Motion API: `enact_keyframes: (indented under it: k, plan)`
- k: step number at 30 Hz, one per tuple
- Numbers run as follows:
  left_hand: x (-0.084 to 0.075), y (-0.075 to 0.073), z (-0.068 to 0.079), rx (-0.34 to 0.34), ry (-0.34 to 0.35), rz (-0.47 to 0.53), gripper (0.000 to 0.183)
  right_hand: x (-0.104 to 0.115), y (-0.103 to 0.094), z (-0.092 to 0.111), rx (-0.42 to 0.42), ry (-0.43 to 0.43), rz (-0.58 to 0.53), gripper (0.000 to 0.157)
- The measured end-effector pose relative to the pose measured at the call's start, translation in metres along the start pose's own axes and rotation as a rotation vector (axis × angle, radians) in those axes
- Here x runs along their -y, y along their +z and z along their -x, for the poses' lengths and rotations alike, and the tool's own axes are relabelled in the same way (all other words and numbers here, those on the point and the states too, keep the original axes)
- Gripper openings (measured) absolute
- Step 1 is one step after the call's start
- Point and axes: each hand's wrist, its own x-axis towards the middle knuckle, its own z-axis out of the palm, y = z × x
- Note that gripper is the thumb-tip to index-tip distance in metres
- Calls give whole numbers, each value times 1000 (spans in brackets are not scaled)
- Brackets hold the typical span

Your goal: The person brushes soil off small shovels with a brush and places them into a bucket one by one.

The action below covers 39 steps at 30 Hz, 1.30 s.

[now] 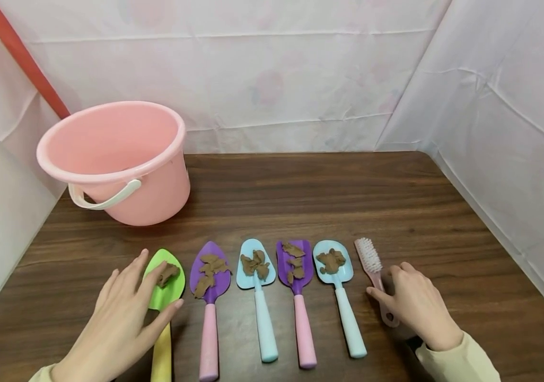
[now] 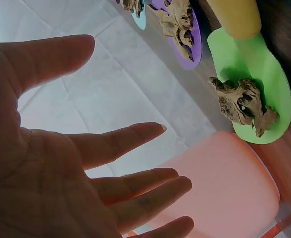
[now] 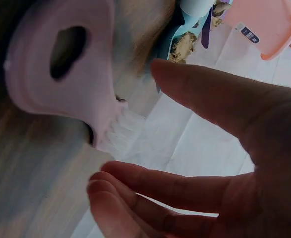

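My left hand (image 1: 114, 323) hovers over a green hand trowel (image 1: 176, 289) with a yellow handle, its fingers spread and nothing held. A brown clay-like lump (image 1: 169, 274) lies on that trowel's blade. In the left wrist view the palm faces the camera, apart from the green trowel (image 2: 274, 89). At the right, my right hand (image 1: 417, 305) is beside a pink scrub brush (image 1: 374, 273) with white bristles, thumb and fingers on either side of its handle. The right wrist view shows a gap between thumb and fingers, with the brush handle (image 3: 98, 74) ungripped.
Between the hands lie a purple trowel (image 1: 210, 329), a light blue one (image 1: 265, 329), a purple scoop (image 1: 304, 334) and a light blue scoop (image 1: 350, 323), all bearing brown pieces. A pink bucket (image 1: 157, 188) stands at the back left of the wooden table (image 1: 329, 196). Pale sheeting (image 1: 300, 79) surrounds it.
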Motion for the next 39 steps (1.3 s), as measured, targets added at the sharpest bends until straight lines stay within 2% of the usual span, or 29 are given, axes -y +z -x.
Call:
enact_keyframes:
  k: [6,14,24,33,39]
  plan:
    - [2,0,3,21,-23,-9,56,-2,5,0,47,6,-23,22]
    - [1,0,4,15,-28,-12,57,-3,8,-1,31,1,-49,19]
    - [0,0,3,24,-14,-1,54,-2,10,-2,33,59,-72,31]
    - [-2,1,3,16,-7,0,55,-1,5,-6,92,111,-81,27]
    - [-3,1,4,1,-2,3,54,-3,4,-7,85,109,-80,28]
